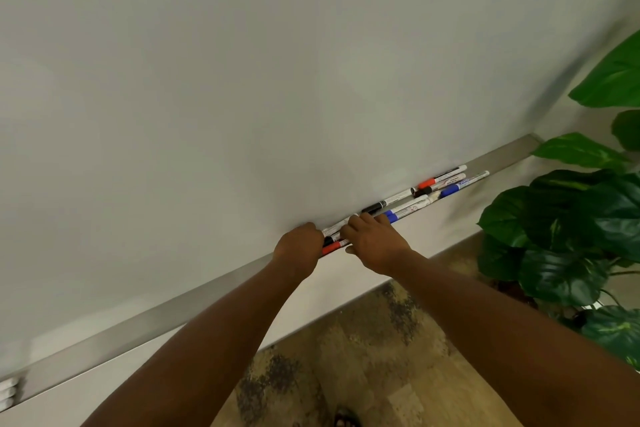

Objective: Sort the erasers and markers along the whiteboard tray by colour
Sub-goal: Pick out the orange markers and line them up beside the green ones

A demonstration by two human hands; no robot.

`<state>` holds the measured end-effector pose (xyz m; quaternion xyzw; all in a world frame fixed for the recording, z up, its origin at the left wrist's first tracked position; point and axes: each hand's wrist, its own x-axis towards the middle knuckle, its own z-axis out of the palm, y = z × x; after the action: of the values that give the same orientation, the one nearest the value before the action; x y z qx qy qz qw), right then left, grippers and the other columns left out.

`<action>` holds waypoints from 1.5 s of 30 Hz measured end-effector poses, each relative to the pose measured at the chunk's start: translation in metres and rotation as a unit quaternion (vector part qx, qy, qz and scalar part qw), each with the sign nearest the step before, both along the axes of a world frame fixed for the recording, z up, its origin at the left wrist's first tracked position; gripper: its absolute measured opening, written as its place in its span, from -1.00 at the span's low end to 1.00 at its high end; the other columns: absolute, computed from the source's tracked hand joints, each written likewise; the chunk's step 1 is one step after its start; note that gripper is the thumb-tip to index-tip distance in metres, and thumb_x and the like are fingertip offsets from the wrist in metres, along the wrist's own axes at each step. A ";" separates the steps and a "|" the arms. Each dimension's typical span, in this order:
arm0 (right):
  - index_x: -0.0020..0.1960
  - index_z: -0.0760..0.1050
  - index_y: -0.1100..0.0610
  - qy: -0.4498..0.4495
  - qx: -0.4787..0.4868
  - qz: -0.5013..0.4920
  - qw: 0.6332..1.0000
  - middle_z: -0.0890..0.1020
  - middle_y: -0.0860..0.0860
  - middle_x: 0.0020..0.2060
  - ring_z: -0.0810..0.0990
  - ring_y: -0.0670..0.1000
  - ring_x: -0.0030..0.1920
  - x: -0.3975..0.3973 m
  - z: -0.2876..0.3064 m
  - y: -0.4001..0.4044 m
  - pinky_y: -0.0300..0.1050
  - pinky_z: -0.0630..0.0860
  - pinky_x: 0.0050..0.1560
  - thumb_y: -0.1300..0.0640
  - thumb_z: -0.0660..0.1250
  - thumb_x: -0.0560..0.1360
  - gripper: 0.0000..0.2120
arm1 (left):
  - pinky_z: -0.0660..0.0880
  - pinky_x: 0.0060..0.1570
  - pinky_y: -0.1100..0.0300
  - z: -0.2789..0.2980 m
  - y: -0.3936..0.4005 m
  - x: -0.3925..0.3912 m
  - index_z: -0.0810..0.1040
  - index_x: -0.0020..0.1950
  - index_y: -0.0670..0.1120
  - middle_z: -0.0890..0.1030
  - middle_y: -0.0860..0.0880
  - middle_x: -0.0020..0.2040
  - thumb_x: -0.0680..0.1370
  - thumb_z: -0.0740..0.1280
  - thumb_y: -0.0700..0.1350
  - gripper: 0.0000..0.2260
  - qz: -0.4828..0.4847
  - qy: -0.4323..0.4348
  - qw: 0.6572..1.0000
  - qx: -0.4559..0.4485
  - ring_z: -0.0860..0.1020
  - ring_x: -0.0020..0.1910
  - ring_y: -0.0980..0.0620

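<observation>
Two hands work at the whiteboard tray (194,302), a metal ledge running along the foot of the whiteboard (242,80). Left hand (300,243): fingers curled round the ends of a small bundle of markers, among them a red-capped marker (331,248) and a black-capped one just above it. Right hand (372,239): lies over the same bundle, fingers bent down onto the barrels; whether it grips or only presses cannot be told, since the fingertips are hidden. Further right along the tray lie more markers, loose and partly overlapping: black-capped marker (375,207) against the board, blue-capped marker (390,215) just beside the right hand, an orange-red-capped marker (427,182), a second blue-capped marker (450,189) nearest the tray's front edge. Grey-white objects (8,392) sit at the tray's far left end, too blurred to identify. A leafy plant (571,236) stands to the right, patterned carpet (363,357) below
</observation>
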<state>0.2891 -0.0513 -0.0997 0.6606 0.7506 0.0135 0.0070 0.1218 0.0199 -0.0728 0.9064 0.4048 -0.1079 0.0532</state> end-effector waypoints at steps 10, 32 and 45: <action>0.17 0.42 0.06 -0.005 0.002 0.005 1.000 0.51 0.06 0.04 0.47 0.12 0.05 0.000 0.000 0.002 0.12 0.40 0.09 -0.02 0.27 0.55 -0.76 | 0.52 -0.09 0.04 0.007 -0.002 -0.021 0.54 0.14 -0.13 0.51 -0.10 0.05 0.54 0.27 -0.17 -0.80 0.002 0.028 0.999 0.027 0.57 -0.02 -0.11; 0.19 0.43 0.03 0.064 0.066 0.009 0.996 0.53 0.02 0.05 0.45 0.10 0.09 0.016 0.018 0.004 0.08 0.28 0.16 0.32 0.23 0.38 -0.58 | 0.45 -0.13 0.08 0.008 0.000 -0.068 0.52 0.09 -0.10 0.52 -0.08 0.02 0.57 0.20 -0.05 -0.80 0.023 -0.026 0.999 0.030 0.55 -0.03 -0.10; 0.16 0.54 -0.02 -0.048 0.004 -0.172 0.984 0.56 0.02 -0.04 0.54 0.09 0.00 0.158 0.032 0.002 0.11 0.32 0.18 0.09 0.25 0.54 -0.78 | 0.46 -0.17 0.08 0.004 0.006 -0.039 0.51 0.05 -0.06 0.52 -0.04 -0.05 0.57 0.19 0.05 -0.78 -0.024 -0.092 0.995 0.025 0.55 -0.09 -0.08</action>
<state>0.4468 -0.0495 -0.0682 0.7785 0.6245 0.0468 0.0425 0.0829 0.0260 -0.0692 0.9231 0.3788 -0.0148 0.0650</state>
